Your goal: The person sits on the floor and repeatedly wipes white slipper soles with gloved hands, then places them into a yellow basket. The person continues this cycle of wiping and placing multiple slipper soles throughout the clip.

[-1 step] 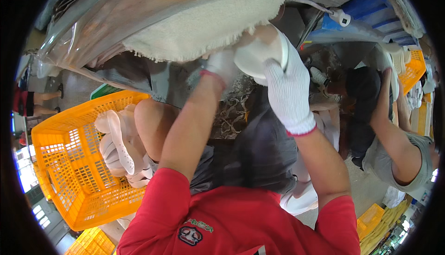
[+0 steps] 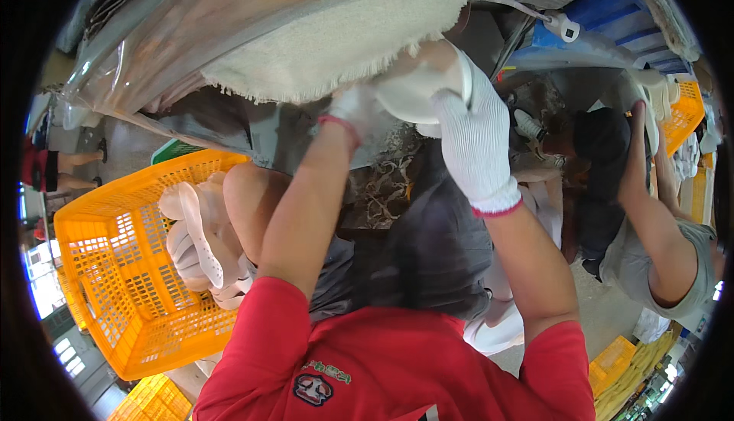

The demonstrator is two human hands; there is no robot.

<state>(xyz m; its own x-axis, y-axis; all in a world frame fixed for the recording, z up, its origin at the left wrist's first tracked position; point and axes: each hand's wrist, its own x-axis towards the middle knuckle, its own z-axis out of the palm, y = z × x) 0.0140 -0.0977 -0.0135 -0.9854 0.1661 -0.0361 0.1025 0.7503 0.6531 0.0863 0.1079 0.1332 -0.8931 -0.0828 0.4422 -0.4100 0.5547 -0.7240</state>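
In front of me, just under a fringed cream cloth (image 2: 329, 50), a pale shoe sole (image 2: 417, 98) is held up at a tilt, its far end up against the fringe. My right hand (image 2: 478, 138), in a white knitted glove with a red cuff, is closed round the sole's right side, thumb on the near face. My left hand (image 2: 358, 107), gloved the same way, is at the sole's left end, below the cloth's edge. It is smeared by motion, so its fingers cannot be made out.
A grey, plastic-wrapped machine (image 2: 176, 39) arches ahead of me. At my left stands an orange basket (image 2: 138, 188) with several pale soles (image 2: 200, 237). Trimmed scraps (image 2: 386, 191) lie below my hands. A co-worker (image 2: 665, 260) sits at the right. A white cable plug (image 2: 566, 29) hangs near blue crates.
My left hand has shifted slightly left and away from me. The sole has tilted a little and blurs more at its left side. My right hand keeps its hold.
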